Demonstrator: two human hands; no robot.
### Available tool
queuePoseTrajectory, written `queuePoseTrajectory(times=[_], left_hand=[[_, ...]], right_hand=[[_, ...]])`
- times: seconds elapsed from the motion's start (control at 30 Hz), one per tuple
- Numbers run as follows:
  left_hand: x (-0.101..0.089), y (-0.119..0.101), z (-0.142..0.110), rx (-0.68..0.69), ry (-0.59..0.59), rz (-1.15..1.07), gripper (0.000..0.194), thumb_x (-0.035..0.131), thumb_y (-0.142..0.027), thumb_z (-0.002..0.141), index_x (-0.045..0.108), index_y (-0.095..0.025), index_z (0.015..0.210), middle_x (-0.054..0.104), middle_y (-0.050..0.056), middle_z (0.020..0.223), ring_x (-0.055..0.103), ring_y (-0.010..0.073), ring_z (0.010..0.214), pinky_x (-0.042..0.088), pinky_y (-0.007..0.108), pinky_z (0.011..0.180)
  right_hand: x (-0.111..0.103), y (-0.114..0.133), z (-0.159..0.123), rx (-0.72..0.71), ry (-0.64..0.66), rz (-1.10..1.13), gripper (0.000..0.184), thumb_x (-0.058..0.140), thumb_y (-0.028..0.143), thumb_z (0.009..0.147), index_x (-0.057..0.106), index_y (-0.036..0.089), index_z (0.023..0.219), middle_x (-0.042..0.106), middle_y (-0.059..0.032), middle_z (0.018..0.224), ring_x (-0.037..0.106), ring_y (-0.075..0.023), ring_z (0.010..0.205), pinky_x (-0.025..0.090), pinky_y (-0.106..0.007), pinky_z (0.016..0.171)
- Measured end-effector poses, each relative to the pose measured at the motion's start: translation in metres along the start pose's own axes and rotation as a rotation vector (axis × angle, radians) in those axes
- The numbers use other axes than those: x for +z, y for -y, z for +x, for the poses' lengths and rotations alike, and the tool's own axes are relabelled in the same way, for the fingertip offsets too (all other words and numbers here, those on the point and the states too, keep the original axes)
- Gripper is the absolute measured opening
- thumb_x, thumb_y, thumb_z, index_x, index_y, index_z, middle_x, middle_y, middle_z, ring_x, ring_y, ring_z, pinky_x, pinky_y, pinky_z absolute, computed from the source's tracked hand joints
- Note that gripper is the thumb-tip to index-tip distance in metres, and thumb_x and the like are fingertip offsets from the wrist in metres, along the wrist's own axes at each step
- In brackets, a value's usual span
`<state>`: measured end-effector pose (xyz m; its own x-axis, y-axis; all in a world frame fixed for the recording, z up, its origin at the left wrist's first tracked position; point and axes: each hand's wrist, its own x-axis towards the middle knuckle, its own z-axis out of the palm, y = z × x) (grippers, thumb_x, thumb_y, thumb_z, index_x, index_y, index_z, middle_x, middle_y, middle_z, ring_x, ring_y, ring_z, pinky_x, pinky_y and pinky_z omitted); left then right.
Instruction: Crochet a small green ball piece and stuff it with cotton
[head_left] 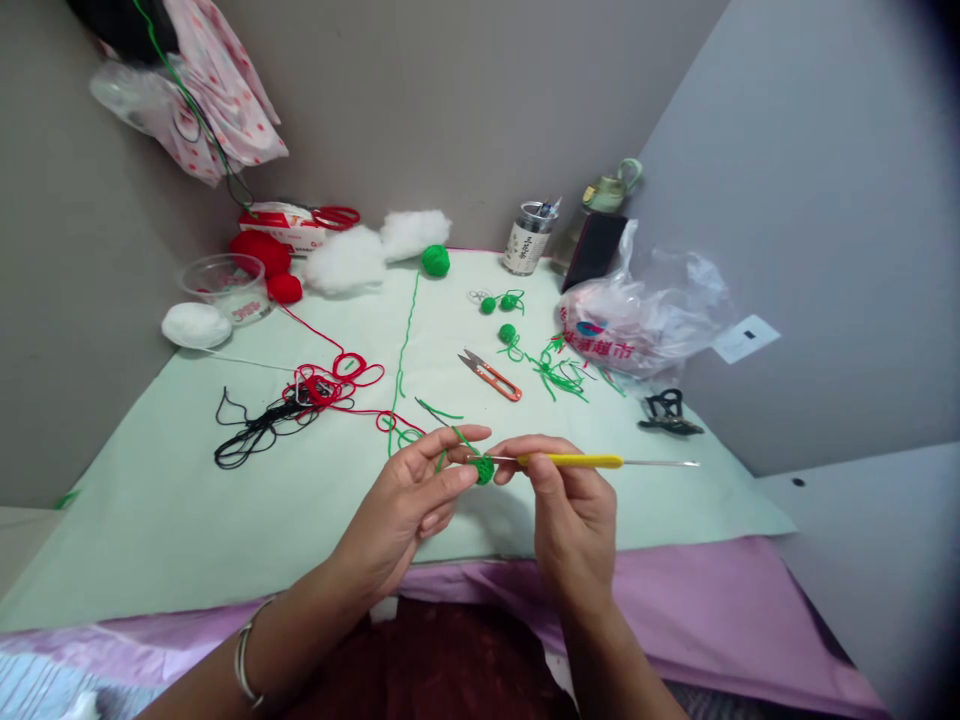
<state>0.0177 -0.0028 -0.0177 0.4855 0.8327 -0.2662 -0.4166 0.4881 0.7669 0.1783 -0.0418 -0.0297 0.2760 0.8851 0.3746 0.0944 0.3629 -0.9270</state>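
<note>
Between thumb and fingers, my left hand (412, 490) pinches a small round piece of green crochet (484, 470). Green yarn runs from it over the left fingers. My right hand (574, 500) grips a crochet hook (577, 461) with a yellow handle and metal ends. The hook's left end meets the green piece, though its very tip is hard to make out. A green yarn strand (406, 340) leads back across the table to a green yarn ball (435, 261). Orange-handled thread snips (491, 376) lie just beyond my hands.
Small green crocheted balls (507, 333) and green yarn scraps (559, 376) lie right of centre. Tangled red yarn (322, 385) and black cord (255, 430) spread at left. White stuffing (345, 262), a jar of pens (528, 240), a phone (595, 252) and a plastic bag (637, 315) stand behind.
</note>
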Motion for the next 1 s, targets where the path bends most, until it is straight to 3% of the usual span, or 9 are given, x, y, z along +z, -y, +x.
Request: queuePoseTrajectory(times=[0.1,0.2,0.27,0.33,0.43,0.53,0.67,1.0], left_hand=[[0.003,0.002,0.0,0.021,-0.022,0.026,0.035,0.091,-0.029,0.081,0.081,-0.021,0.114,0.064,-0.001,0.092,0.031,-0.0038,0.046,0.02,0.016,0.043],[0.007,0.005,-0.001,0.046,-0.054,-0.009,0.041,0.094,-0.026,0.077,0.081,-0.021,0.116,0.064,-0.003,0.085,0.03,-0.0019,0.046,0.021,0.015,0.042],[0.008,0.006,-0.001,0.02,-0.046,-0.07,0.045,0.093,-0.024,0.078,0.079,-0.021,0.121,0.058,-0.006,0.072,0.026,-0.0009,0.045,0.02,0.015,0.041],[0.006,0.005,0.0,-0.045,-0.003,-0.136,0.043,0.09,-0.022,0.081,0.079,-0.019,0.122,0.046,-0.01,0.061,0.02,-0.0003,0.044,0.019,0.014,0.041],[0.001,0.001,0.003,-0.068,0.033,-0.199,0.031,0.088,-0.02,0.081,0.083,-0.016,0.111,0.038,-0.012,0.058,0.015,-0.0002,0.044,0.017,0.014,0.041],[0.002,-0.001,0.005,0.015,-0.017,-0.136,0.028,0.088,-0.02,0.08,0.084,-0.017,0.107,0.052,-0.006,0.072,0.021,-0.0018,0.045,0.018,0.015,0.041],[0.007,0.003,0.003,0.057,-0.05,0.022,0.033,0.09,-0.024,0.079,0.083,-0.022,0.111,0.064,-0.001,0.092,0.031,-0.0007,0.049,0.022,0.018,0.044],[0.0,0.006,0.0,0.072,-0.052,0.104,0.026,0.087,-0.03,0.083,0.083,-0.025,0.109,0.058,-0.003,0.088,0.032,0.0018,0.052,0.024,0.02,0.047]], right_hand=[[0.001,0.001,-0.001,-0.056,0.004,-0.074,0.021,0.058,0.023,0.106,0.078,0.026,0.103,0.078,0.0002,0.09,0.073,-0.0119,0.074,0.06,-0.024,0.071],[0.004,-0.001,-0.004,-0.269,0.027,-0.298,0.023,0.06,0.016,0.103,0.079,0.028,0.11,0.079,-0.0027,0.097,0.075,-0.0158,0.084,0.062,-0.027,0.073],[0.004,-0.002,-0.007,-0.437,0.055,-0.459,0.028,0.064,0.012,0.099,0.079,0.029,0.116,0.08,-0.0055,0.105,0.076,-0.0185,0.093,0.063,-0.029,0.076],[0.003,-0.003,-0.007,-0.481,0.059,-0.489,0.029,0.065,0.011,0.099,0.08,0.028,0.116,0.079,-0.0066,0.105,0.076,-0.0187,0.093,0.062,-0.029,0.077],[0.0,-0.004,-0.004,-0.283,-0.038,-0.25,0.024,0.059,0.014,0.103,0.079,0.025,0.108,0.076,-0.0038,0.092,0.072,-0.016,0.079,0.059,-0.03,0.072],[0.0,-0.004,0.001,-0.094,-0.088,0.021,0.023,0.057,0.021,0.106,0.078,0.025,0.101,0.072,-0.0012,0.087,0.067,-0.0133,0.069,0.056,-0.029,0.068],[0.003,-0.004,0.002,-0.032,0.002,0.02,0.019,0.063,0.026,0.104,0.081,0.026,0.099,0.076,-0.0012,0.091,0.068,-0.0133,0.076,0.056,-0.027,0.072],[-0.003,-0.012,0.001,0.075,0.025,0.194,0.022,0.058,0.03,0.108,0.078,0.025,0.1,0.077,-0.0003,0.094,0.07,-0.0113,0.076,0.058,-0.026,0.078]])
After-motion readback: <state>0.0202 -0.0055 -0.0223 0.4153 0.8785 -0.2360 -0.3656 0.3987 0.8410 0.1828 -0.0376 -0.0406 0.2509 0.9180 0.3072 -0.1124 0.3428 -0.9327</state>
